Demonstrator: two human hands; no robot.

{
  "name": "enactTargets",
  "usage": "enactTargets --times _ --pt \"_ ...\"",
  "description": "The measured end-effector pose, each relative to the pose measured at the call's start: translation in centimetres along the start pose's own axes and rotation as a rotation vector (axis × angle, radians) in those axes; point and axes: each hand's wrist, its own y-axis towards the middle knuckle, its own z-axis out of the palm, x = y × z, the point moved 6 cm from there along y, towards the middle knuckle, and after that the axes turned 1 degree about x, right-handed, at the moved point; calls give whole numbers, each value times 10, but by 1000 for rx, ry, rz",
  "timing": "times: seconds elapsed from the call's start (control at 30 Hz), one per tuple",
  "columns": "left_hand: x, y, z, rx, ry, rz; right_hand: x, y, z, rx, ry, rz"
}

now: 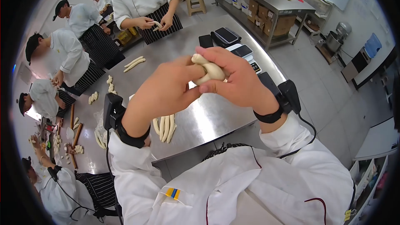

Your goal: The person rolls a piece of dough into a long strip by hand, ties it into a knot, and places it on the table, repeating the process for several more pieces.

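Observation:
A looped, knotted piece of pale dough (pixel 214 71) is raised above the steel table between my two hands. My left hand (pixel 168 84) grips it from the left, the fingers bent around its near side. On the other side, my right hand (pixel 237 73) has its fingers over the top and the thumb underneath, closed on the same dough. One stubby dough end sticks out at the upper left of the knot. Several straight dough strips (pixel 166 128) lie side by side on the table below my left wrist.
Phones (pixel 226 35) and a digital scale (pixel 255 67) sit at the table's right edge. More dough strips (pixel 134 63) and twisted dough pieces (pixel 110 84) lie leftward. Across the table (pixel 204 112), a co-worker (pixel 146 0) handles dough; others line the left side. Wooden rolling pins (pixel 78 134) lie there.

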Motion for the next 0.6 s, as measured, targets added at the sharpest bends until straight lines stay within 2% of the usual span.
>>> enactTargets --times 0.07,0.1,0.13,0.17,0.2,0.27,0.3,0.37,0.4,0.47,0.5,0.53,0.57,0.6 --pt "-16 -3 -11 -383 326 33 -16 -1 -1 -101 425 268" --pt "-20 -1 -5 -378 325 40 -16 -2 0 -81 487 256" --pt "-29 -2 -5 -505 406 127 -15 -3 1 -88 485 258" --pt "-36 -5 -6 -633 487 216 -18 -4 8 -97 788 325" --pt "-34 -4 -6 -630 485 222 -19 -5 15 -104 1093 387" --pt "-44 -9 1 -619 647 511 -18 -8 22 -146 1163 425" --pt "-42 -10 -1 -617 646 514 -19 -9 25 -183 1235 465" --pt "-40 -11 2 -476 612 611 -22 -12 29 -214 1251 480" --pt "-40 -12 0 -474 611 612 -25 -13 31 -241 1267 498" --pt "-31 -8 -1 -374 545 466 -29 -14 34 -273 1208 503" --pt "-30 -9 -1 -372 544 466 -32 -15 33 -302 1146 508" --pt "-20 -7 -4 -366 403 341 -33 -15 34 -303 1148 509" --pt "-9 -6 -5 -359 261 214 -34 -16 28 -347 983 485" --pt "-5 -6 0 -357 260 210 -35 -17 23 -386 818 459"
